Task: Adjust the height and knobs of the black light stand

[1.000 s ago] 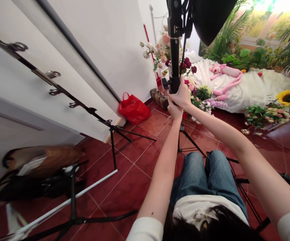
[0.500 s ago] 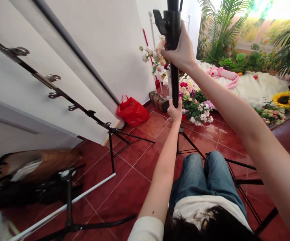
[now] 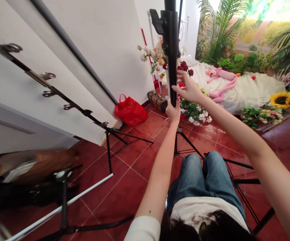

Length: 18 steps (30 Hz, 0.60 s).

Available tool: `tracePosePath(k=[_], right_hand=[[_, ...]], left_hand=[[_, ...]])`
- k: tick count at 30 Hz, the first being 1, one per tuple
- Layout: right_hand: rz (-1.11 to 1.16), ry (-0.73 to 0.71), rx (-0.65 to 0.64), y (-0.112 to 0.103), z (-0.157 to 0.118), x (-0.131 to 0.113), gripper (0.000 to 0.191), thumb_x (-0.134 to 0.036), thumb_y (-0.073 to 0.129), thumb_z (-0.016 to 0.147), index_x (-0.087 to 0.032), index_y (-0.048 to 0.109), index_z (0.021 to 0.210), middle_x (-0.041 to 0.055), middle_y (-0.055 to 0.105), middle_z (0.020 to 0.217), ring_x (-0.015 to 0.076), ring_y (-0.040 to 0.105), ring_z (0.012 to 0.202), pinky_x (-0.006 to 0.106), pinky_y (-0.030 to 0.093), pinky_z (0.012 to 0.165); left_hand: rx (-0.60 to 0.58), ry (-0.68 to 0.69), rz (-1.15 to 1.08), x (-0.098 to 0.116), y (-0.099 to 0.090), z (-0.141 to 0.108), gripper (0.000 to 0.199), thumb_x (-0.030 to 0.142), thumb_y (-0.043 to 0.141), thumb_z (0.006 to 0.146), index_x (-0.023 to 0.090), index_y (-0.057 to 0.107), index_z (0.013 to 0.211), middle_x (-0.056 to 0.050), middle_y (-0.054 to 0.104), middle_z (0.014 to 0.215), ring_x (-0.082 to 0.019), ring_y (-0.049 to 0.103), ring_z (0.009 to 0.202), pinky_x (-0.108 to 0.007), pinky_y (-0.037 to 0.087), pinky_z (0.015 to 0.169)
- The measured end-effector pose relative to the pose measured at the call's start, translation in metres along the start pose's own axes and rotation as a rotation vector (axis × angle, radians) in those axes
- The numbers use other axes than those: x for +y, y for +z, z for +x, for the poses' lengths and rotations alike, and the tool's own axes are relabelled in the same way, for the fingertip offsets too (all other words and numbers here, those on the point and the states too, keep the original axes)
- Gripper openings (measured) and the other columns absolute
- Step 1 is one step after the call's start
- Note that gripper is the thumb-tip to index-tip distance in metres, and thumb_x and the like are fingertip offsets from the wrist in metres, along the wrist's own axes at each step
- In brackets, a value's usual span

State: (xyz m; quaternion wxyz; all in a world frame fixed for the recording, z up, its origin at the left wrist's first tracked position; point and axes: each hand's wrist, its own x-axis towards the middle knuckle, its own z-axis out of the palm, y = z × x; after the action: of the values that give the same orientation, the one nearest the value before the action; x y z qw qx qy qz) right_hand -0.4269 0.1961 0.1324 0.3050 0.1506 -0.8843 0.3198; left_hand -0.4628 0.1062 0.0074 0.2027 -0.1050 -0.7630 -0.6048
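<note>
A black light stand (image 3: 173, 58) rises upright before me, with a knobbed clamp collar (image 3: 165, 25) near its top. My left hand (image 3: 173, 110) is wrapped around the lower part of the pole. Just above it, my right hand (image 3: 188, 87) is beside the pole with its fingers apart; whether a fingertip touches the pole I cannot tell. The stand's legs (image 3: 188, 142) spread on the floor ahead of my knees. Behind the pole show dark red roses (image 3: 183, 66) and a bunch of mixed flowers (image 3: 197, 112).
At left, a backdrop stand (image 3: 59, 92) holds white sheeting. A red bag (image 3: 131, 110) and a brown case (image 3: 157, 100) are by the wall. Black tripod legs (image 3: 250, 181) stand at right. A white rod (image 3: 59, 209) crosses the tiles (image 3: 124, 194). A pink plush toy (image 3: 223, 74) rests on white cloth.
My right hand has let go of the pole below the clamp collar and come down near my left hand, its fingers spreading. My left hand keeps its hold.
</note>
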Motion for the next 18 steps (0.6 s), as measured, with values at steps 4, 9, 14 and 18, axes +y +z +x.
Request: tracePosePath(k=[4, 9, 14, 18], right_hand=[[-0.086, 0.1, -0.153, 0.014, -0.055, 0.027, 0.041, -0.04, 0.037, 0.101, -0.013, 0.059, 0.123, 0.0126, 0.07, 0.115, 0.0217, 0.066, 0.101, 0.035, 0.051, 0.09], [-0.184, 0.17, -0.259, 0.03, -0.075, 0.041, 0.035, -0.03, 0.035, 0.102, -0.014, 0.065, 0.111, 0.012, 0.072, 0.105, 0.0217, 0.064, 0.095, 0.032, 0.047, 0.087], [-0.166, 0.221, -0.234, 0.045, -0.067, 0.051, 0.034, -0.038, 0.038, 0.102, -0.016, 0.062, 0.091, 0.0108, 0.069, 0.09, 0.0207, 0.061, 0.084, 0.03, 0.044, 0.08], [0.127, 0.349, -0.048, 0.056, -0.059, 0.06, 0.031, -0.043, 0.045, 0.099, -0.019, 0.057, 0.084, 0.0047, 0.066, 0.081, 0.0165, 0.058, 0.075, 0.028, 0.045, 0.075]], left_hand=[[0.0, 0.015, 0.027, 0.001, -0.001, 0.0, 0.045, 0.06, 0.046, 0.093, 0.018, 0.062, 0.096, -0.008, 0.073, 0.082, -0.02, 0.071, 0.079, -0.024, 0.045, 0.067], [0.033, 0.009, 0.025, 0.004, -0.001, 0.0, 0.047, 0.062, 0.046, 0.092, 0.018, 0.061, 0.088, -0.007, 0.071, 0.078, -0.02, 0.07, 0.076, -0.024, 0.043, 0.065], [0.045, 0.01, 0.01, 0.003, -0.001, -0.001, 0.048, 0.064, 0.048, 0.091, 0.018, 0.062, 0.087, -0.006, 0.071, 0.075, -0.019, 0.07, 0.075, -0.024, 0.043, 0.065], [0.058, 0.022, -0.005, 0.0, 0.001, -0.001, 0.047, 0.063, 0.048, 0.091, 0.018, 0.062, 0.088, -0.007, 0.072, 0.077, -0.02, 0.071, 0.076, -0.024, 0.045, 0.065]])
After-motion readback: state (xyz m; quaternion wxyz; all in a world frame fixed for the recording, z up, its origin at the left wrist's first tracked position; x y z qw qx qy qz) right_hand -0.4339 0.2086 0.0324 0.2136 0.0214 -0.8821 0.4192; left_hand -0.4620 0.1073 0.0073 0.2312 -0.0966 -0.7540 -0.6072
